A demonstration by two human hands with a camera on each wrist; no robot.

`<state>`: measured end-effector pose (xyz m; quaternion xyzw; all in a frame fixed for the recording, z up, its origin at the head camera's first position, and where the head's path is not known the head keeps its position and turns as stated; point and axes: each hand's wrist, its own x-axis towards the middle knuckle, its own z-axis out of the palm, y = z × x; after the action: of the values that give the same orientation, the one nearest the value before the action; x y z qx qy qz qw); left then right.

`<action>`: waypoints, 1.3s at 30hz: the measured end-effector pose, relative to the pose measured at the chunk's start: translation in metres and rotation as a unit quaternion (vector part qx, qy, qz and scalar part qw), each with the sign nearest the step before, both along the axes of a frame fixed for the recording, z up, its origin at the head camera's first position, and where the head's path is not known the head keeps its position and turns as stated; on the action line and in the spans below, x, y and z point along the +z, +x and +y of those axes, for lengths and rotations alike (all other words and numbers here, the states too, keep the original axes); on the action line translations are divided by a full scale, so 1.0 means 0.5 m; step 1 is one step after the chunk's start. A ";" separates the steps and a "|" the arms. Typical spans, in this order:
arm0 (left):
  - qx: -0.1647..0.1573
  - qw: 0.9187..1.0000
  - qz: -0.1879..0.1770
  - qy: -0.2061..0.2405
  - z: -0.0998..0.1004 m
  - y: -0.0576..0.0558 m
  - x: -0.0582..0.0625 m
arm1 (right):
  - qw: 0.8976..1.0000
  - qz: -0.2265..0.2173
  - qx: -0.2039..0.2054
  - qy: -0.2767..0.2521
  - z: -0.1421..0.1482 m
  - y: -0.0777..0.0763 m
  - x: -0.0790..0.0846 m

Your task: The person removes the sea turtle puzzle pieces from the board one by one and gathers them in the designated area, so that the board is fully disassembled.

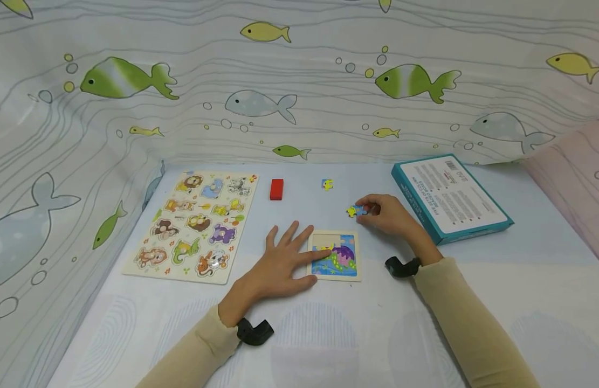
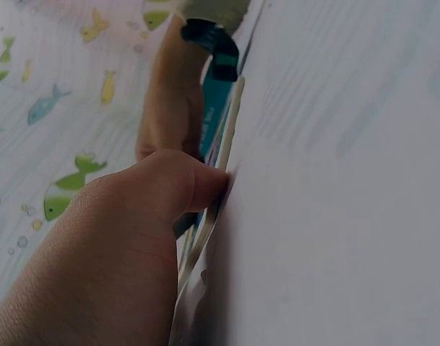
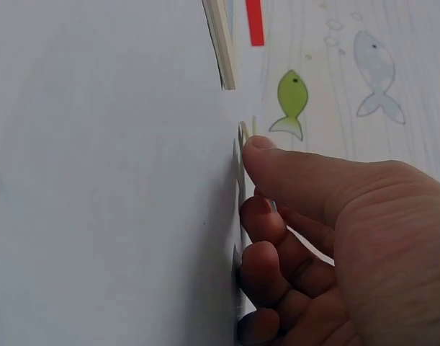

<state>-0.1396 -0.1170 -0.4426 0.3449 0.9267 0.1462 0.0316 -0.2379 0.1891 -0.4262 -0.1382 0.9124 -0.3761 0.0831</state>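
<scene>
A small framed jigsaw puzzle with a purple and blue picture lies on the table in front of me. My left hand rests across its left side, fingers spread, the index fingertip on the picture and the thumb by the lower left corner. In the left wrist view, that thumb is at the frame's edge. Right of the puzzle, my right hand pinches a yellow and blue jigsaw piece close over the table. The right wrist view shows the thumb at the piece's thin edge, other fingers curled.
Another jigsaw piece lies behind the puzzle, with a red block to its left. An animal puzzle board lies at the left. At the right is a teal box. A fish-patterned curtain hangs behind the table.
</scene>
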 end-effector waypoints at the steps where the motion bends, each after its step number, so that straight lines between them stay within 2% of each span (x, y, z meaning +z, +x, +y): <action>1: 0.000 1.000 0.001 0.001 0.000 0.001 0.000 | 1.000 0.004 0.001 0.001 -0.001 0.001 0.000; 12: -0.006 1.000 0.003 0.007 -0.001 0.002 0.002 | 1.000 0.013 0.013 0.002 0.003 -0.011 -0.002; 21: 0.000 1.000 -0.001 0.002 -0.003 0.003 0.000 | 0.998 -0.004 0.035 0.047 -0.006 -0.075 0.002; 28: -0.004 1.000 -0.002 0.003 0.001 0.002 -0.004 | 0.998 -0.015 0.023 0.055 -0.012 -0.123 0.005; 39: -0.007 1.000 0.004 0.001 -0.002 0.003 -0.003 | 0.997 -0.018 0.008 0.079 -0.026 -0.157 0.003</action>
<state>-0.1381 -0.1181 -0.4442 0.3518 0.9243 0.1453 0.0289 -0.3163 0.1761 -0.4246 -0.1318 0.9367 -0.3043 0.1127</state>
